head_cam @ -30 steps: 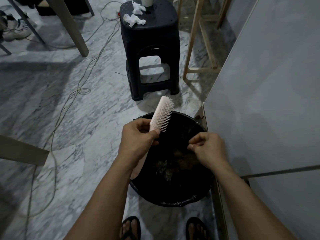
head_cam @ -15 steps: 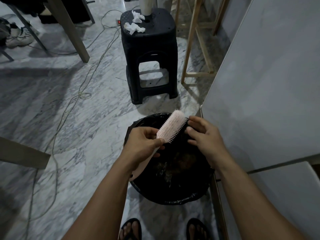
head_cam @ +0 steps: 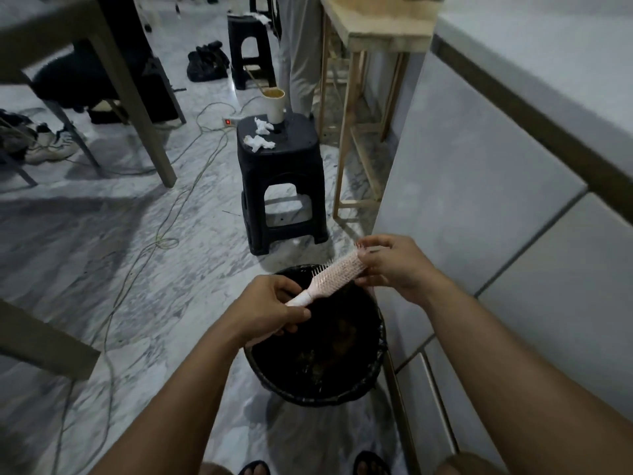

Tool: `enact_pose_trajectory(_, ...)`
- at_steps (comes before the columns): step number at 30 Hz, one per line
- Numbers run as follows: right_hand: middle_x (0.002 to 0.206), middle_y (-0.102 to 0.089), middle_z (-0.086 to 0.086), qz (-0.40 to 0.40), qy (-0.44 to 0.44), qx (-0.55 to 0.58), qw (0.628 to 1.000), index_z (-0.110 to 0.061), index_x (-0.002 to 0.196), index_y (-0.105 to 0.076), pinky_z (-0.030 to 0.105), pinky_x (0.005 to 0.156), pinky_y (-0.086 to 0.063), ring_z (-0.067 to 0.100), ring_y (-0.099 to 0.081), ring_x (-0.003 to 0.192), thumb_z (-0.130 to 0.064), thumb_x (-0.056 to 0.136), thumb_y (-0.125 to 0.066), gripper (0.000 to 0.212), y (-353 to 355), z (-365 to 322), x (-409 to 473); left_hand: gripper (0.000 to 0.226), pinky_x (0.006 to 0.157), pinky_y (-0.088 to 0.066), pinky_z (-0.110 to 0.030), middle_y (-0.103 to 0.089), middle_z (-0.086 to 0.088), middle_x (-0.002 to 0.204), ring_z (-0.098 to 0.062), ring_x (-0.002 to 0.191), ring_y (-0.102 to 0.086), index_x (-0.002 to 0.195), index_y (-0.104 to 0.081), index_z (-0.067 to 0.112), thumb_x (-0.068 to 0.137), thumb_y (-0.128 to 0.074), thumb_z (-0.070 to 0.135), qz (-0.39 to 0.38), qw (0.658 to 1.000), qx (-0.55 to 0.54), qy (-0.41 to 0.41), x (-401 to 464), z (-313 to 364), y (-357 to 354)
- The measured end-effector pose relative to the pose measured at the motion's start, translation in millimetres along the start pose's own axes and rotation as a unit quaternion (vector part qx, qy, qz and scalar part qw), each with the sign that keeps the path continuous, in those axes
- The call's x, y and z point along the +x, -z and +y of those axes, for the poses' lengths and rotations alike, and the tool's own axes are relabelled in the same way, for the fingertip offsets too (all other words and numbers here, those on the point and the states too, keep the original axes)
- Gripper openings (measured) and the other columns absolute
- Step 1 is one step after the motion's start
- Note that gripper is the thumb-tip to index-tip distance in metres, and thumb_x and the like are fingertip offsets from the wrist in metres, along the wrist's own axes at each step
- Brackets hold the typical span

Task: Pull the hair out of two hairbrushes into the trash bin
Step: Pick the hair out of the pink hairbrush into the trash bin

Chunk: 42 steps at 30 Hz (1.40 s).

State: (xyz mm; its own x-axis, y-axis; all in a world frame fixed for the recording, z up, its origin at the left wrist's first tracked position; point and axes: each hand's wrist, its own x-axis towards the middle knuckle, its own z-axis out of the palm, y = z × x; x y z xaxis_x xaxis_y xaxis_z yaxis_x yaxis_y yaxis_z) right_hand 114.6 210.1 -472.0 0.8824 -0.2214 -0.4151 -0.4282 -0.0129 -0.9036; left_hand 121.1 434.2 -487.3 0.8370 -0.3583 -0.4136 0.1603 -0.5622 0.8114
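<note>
At the far left, pale shoes [head_cam: 51, 150] are lying on the marble floor [head_cam: 102, 234] under a slanted wooden leg [head_cam: 137, 108], and thin cables [head_cam: 191, 186] are trailing across the floor from a power strip [head_cam: 230, 122] showing a small red light. No brand, label or writing is readable anywhere in this view.

The left hand [head_cam: 265, 308] is closing around the handle of the pink hairbrush [head_cam: 337, 276], fingers wrapped tight on it. The hairbrush is slanting up and to the right, lying directly above the open trash bin [head_cam: 317, 389], which is lined with a black bag and standing on the floor between the two arms. Dark matter is sitting inside the bin; it may be hair, though the interior is too dim to be sure.

Behind the bin, a black plastic stool [head_cam: 282, 180] is carrying crumpled white tissues [head_cam: 258, 142] and a white cup [head_cam: 275, 104].

The right hand [head_cam: 397, 265] is gripping the far tip of the hairbrush head, thumb and fingers pinching together over the bristles. Beyond it to the right, grey cabinet panels [head_cam: 479, 200] are running along the wall, and a light wooden stand [head_cam: 363, 97] is standing beside them.
</note>
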Motion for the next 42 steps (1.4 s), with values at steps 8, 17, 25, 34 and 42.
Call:
enact_pose_trajectory(8,0.094,-0.066,0.019,0.036,0.046,-0.127,0.99,-0.001,0.119,-0.061,0.043,0.067,-0.062,0.032,-0.072,0.074,-0.002,0.09,-0.059,0.029,11.4,-95.4,-73.3,0.018,0.068,-0.059,-0.049,-0.075,-0.023,0.08,-0.027,0.062,-0.066,0.095,-0.075,0.011,0.078,-0.078,0.005,0.074,0.992,0.054,-0.082,-63.6,74.7,34.9)
enact_pose_trajectory(17,0.102,-0.07,0.017,0.12,0.144,-0.338,0.922,-0.001,0.108,-0.069,0.045,0.073,-0.062,0.027,-0.072,0.083,-0.012,0.09,-0.061,0.022,70.3,-216.0,-191.1,0.018,0.059,-0.06,-0.029,-0.074,-0.013,0.08,-0.016,0.061,-0.069,0.085,-0.072,0.013,0.073,-0.083,0.005,0.092,0.971,0.068,-0.208,-134.9,196.8,46.4)
enact_pose_trajectory(25,0.104,-0.068,0.024,0.221,0.131,-0.325,0.91,0.008,0.11,-0.062,0.048,0.076,-0.061,0.029,-0.07,0.079,-0.01,0.088,-0.064,0.028,179.4,-248.8,-286.3,0.018,0.054,-0.045,-0.022,-0.066,-0.001,0.073,-0.013,0.063,-0.058,0.082,-0.072,0.012,0.07,-0.086,0.014,0.057,0.942,0.098,-0.316,-184.6,306.6,-24.9)
enact_pose_trajectory(34,0.101,-0.067,0.023,0.339,0.019,-0.286,0.896,0.008,0.11,-0.063,0.036,0.062,-0.062,0.031,-0.072,0.07,0.0,0.086,-0.064,0.026,313.6,-212.4,-382.1,0.024,0.053,-0.04,-0.02,-0.061,0.004,0.066,-0.01,0.058,-0.053,0.08,-0.073,0.006,0.067,-0.086,0.02,-0.031,0.901,0.107,-0.419,-226.4,365.5,-180.4)
enact_pose_trajectory(42,0.103,-0.066,0.028,0.425,-0.047,-0.225,0.876,0.011,0.109,-0.061,0.043,0.067,-0.063,0.036,-0.073,0.074,0.001,0.083,-0.067,0.028,376.1,-145.7,-434.1,0.017,0.049,-0.039,-0.026,-0.058,-0.007,0.054,-0.018,0.05,-0.049,0.063,-0.066,0.005,0.07,-0.075,0.017,-0.042,0.878,0.149,-0.452,-250.3,366.2,-284.7)
